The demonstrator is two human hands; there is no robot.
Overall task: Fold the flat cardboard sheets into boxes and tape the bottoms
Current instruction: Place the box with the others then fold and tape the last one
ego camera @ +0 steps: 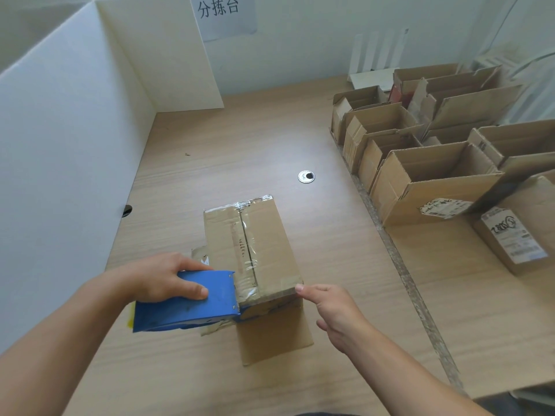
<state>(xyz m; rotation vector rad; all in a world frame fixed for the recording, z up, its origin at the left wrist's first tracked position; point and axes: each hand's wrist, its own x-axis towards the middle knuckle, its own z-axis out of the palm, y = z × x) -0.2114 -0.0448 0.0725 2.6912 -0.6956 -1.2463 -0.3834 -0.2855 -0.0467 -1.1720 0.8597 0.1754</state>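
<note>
A small cardboard box (270, 235) stands upside down on the wooden table (228, 139), its bottom flaps closed. Clear tape runs along the middle seam from the far edge to the near edge. My left hand (162, 277) grips a blue tape dispenser (192, 301) pressed against the box's near left corner. My right hand (333, 310) touches the near right corner of the box with its thumb and forefinger, the other fingers loosely curled. Open flaps of the box spread on the table under the near side.
Several open assembled cardboard boxes (426, 163) stand in rows at the right on a flat cardboard sheet (450, 310). A labelled closed box (522, 229) sits at the far right. White partition boards (75, 130) wall the left and back. A round cable grommet (306, 176) lies mid-table.
</note>
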